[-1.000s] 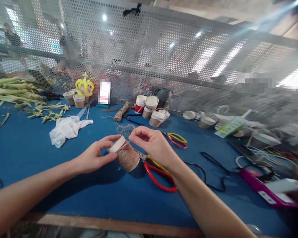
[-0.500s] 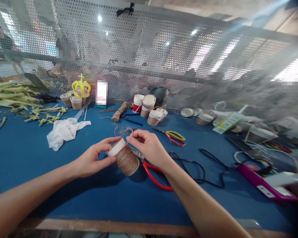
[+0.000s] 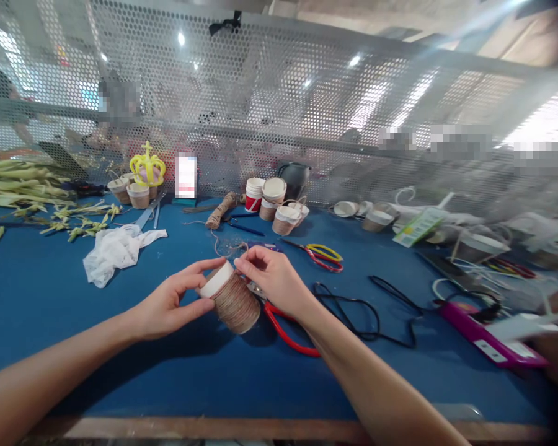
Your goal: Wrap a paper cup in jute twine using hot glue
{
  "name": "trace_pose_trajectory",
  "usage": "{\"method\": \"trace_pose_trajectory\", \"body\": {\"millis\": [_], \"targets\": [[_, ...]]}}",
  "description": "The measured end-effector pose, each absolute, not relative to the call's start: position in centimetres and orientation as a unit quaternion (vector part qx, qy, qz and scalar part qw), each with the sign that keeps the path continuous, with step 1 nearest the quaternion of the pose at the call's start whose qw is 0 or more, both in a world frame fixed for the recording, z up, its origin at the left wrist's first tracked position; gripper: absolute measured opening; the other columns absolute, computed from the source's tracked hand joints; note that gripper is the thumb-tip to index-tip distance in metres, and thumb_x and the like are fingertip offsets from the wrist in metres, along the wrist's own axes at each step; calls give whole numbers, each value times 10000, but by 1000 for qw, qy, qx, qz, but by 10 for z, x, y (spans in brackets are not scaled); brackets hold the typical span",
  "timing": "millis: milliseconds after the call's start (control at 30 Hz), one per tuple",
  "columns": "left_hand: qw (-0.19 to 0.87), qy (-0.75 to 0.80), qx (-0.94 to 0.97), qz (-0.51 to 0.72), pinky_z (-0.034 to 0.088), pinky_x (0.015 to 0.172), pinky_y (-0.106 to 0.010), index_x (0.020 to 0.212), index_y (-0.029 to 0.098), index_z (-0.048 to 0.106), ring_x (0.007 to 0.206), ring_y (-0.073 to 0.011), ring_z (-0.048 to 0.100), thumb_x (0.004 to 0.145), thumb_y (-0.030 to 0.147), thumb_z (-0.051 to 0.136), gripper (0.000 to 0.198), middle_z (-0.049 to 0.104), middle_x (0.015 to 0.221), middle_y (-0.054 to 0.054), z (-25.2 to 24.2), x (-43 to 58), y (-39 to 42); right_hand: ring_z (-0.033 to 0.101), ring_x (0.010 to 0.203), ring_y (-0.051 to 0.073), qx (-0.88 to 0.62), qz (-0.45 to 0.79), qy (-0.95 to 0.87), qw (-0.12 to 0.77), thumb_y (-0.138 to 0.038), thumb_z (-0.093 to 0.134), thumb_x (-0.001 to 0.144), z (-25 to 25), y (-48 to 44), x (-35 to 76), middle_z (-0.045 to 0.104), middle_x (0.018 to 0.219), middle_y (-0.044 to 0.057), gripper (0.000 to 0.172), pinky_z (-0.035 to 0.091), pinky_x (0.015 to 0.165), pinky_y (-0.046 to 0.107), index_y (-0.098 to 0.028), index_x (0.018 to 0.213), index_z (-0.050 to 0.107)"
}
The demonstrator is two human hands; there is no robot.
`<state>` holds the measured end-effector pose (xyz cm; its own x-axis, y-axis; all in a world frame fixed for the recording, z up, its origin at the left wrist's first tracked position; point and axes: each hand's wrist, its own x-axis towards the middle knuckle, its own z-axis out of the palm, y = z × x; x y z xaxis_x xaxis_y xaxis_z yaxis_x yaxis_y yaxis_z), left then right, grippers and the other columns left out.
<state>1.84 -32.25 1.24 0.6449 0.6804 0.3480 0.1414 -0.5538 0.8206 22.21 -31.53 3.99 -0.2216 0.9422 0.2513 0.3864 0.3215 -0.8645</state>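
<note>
A paper cup (image 3: pixel 239 305) wound with brown twine lies tilted in front of me, its white rim band bare toward the upper left. My left hand (image 3: pixel 179 301) grips it by the rim, thumb below and fingers above. At the cup's upper right edge, my right hand (image 3: pixel 272 275) pinches the loose end of the twine (image 3: pixel 242 249). A thin strand runs from there back to a twine hank (image 3: pixel 221 209). Red-handled scissors (image 3: pixel 286 334) lie beneath my right wrist, their blades partly hidden behind the cup.
Twine-wrapped cups (image 3: pixel 286 220) stand at the back, beside a red-and-white cup stack (image 3: pixel 253 195). Yellow-and-red-handled scissors (image 3: pixel 324 257), a black cord (image 3: pixel 353 313) and a purple power strip (image 3: pixel 486 341) lie right. A crumpled white cloth (image 3: pixel 114 254) and a yellow crown (image 3: pixel 147 167) are left.
The view has shifted slightly. Both hands keep their hold on the cup and twine, and the right hand has moved only a little.
</note>
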Motion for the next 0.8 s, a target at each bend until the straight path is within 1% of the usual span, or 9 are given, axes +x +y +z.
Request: {"method": "trace_pose_trajectory", "body": {"millis": [167, 333, 467, 633, 733, 800], "targets": [[405, 251, 813, 335, 310, 1026, -369, 856, 150, 587, 1228, -237, 407, 830, 210, 515, 97, 373, 1381, -107, 14, 19, -324, 461, 538, 97, -474, 339, -705, 403, -312, 524, 781, 40, -315, 222, 511, 588, -22, 193, 384, 526, 233, -164, 659, 496], [408, 242, 811, 344, 304, 1031, -370, 842, 154, 584, 1238, -235, 395, 828, 196, 517, 80, 370, 1382, -102, 14, 19, -325, 449, 574, 103, -481, 323, -715, 391, -315, 499, 804, 39, -317, 220, 497, 638, -17, 192, 375, 548, 239, -169, 682, 474], [404, 231, 814, 349, 300, 1034, -370, 835, 161, 584, 1247, -234, 384, 829, 191, 516, 75, 372, 1380, -94, 13, 19, -324, 438, 617, 112, -503, 285, -727, 369, -307, 409, 860, 38, -323, 216, 483, 683, -15, 189, 360, 586, 251, -179, 724, 433], [391, 236, 823, 339, 293, 1036, -366, 813, 162, 584, 1258, -240, 368, 831, 203, 513, 85, 369, 1382, -91, 14, 19, -323, 410, 587, 118, -536, 282, -715, 350, -298, 338, 886, 35, -327, 212, 419, 631, -37, 213, 324, 548, 250, -205, 696, 354], [397, 240, 822, 331, 284, 1040, -371, 852, 162, 592, 1250, -243, 374, 828, 221, 514, 101, 367, 1379, -95, 16, 18, -323, 423, 584, 122, -536, 265, -719, 354, -302, 333, 888, 36, -326, 212, 424, 633, -33, 212, 328, 545, 251, -209, 699, 349], [405, 238, 820, 326, 282, 1039, -377, 908, 162, 589, 1233, -250, 387, 802, 245, 553, 139, 377, 1366, -103, 16, 18, -323, 438, 584, 127, -538, 240, -726, 354, -297, 328, 890, 36, -327, 212, 439, 638, -26, 204, 337, 550, 256, -209, 708, 354]]}}
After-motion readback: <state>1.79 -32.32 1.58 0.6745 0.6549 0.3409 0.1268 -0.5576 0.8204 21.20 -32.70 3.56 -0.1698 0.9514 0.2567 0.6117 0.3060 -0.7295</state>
